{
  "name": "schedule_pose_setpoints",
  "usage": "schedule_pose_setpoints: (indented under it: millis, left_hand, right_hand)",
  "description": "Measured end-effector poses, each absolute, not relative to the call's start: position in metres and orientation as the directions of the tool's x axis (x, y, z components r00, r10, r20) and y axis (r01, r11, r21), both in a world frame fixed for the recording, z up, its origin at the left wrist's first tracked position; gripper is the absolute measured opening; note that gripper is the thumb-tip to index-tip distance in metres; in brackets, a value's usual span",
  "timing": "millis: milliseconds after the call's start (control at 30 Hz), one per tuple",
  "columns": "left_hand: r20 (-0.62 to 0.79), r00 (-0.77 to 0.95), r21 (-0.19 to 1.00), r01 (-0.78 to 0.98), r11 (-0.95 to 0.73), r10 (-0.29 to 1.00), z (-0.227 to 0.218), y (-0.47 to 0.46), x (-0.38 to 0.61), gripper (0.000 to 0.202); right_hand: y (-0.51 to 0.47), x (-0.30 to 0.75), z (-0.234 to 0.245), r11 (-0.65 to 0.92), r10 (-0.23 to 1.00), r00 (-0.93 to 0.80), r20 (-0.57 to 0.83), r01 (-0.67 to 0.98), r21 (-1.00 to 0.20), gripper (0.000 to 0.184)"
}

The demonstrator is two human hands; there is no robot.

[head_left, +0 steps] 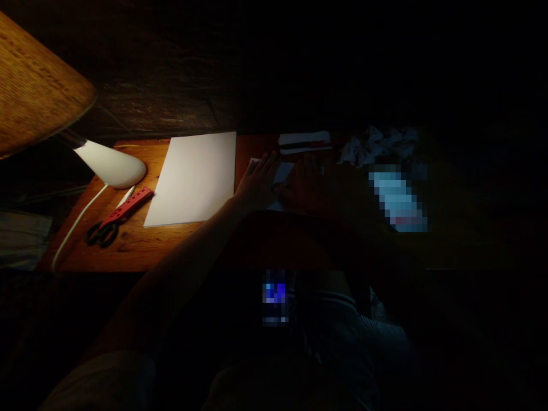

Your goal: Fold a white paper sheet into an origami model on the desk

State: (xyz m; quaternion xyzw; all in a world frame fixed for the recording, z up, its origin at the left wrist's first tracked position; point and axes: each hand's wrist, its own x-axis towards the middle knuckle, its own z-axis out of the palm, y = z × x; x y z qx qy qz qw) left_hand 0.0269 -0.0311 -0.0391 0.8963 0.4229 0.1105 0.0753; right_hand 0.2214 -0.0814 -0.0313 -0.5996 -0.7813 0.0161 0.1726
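My left hand (259,184) lies at the middle of the wooden desk, its fingers pressing on a small piece of white paper (281,174). My right hand (306,185) sits in deep shadow just to the right, over the same paper, and its fingers are hard to make out. Part of the paper is hidden under both hands. To the left of my left hand lies a large white paper sheet (192,180), slightly askew and untouched.
Black-handled scissors (100,233) lie with a red perforated strip (126,206) at the desk's front left, beside a white lamp (113,165) with a tan shade (34,85). Crumpled white paper (379,145) and a white-and-red packet (305,141) lie at the back. A blurred object (398,200) sits in the dark right.
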Motion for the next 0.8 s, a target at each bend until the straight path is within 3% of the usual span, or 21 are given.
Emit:
schedule_pose_setpoints:
  millis: [233,367,567,800]
  left_hand:
    - [0.037,0.586,0.170,0.794,-0.583,0.809,-0.027,-0.037,0.031,0.077]
    - [0.081,0.606,0.202,0.768,-0.608,0.791,-0.028,-0.037,0.030,0.075]
    - [0.124,0.602,0.237,0.754,-0.613,0.789,-0.034,-0.035,0.030,0.076]
    - [0.069,0.526,0.238,0.817,-0.526,0.848,-0.021,-0.042,0.038,0.085]
  right_hand:
    - [-0.083,0.218,-0.040,0.191,0.942,-0.092,0.324,0.937,-0.291,0.126]
    - [-0.084,0.218,-0.040,0.190,0.946,-0.096,0.308,0.938,-0.289,0.123]
    - [-0.087,0.221,-0.029,0.217,0.940,-0.134,0.313,0.945,-0.245,0.109]
    - [-0.086,0.212,-0.014,0.293,0.937,-0.251,0.244,0.944,-0.151,0.087]
